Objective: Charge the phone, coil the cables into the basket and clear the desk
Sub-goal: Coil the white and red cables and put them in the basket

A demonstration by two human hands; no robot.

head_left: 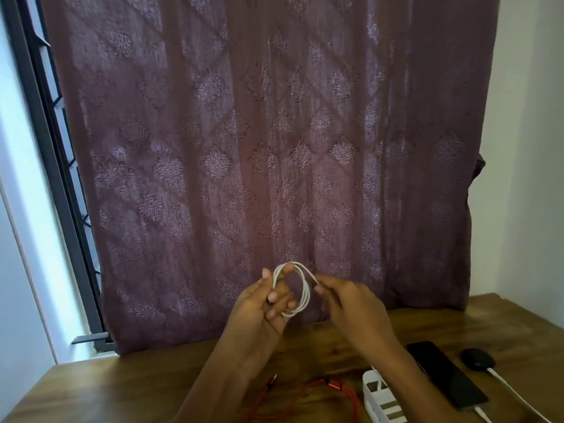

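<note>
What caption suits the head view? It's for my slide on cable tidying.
Both hands, left and right, coil a white cable above a desk holding a red cable, basket and phone.

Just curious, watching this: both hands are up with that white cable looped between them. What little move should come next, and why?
Probably wrap the last stretch around: the right hand pinches the white cable beside the loops held on the left hand. Then it likely goes into the white basket on the desk, where a red cable lies loose.
</note>
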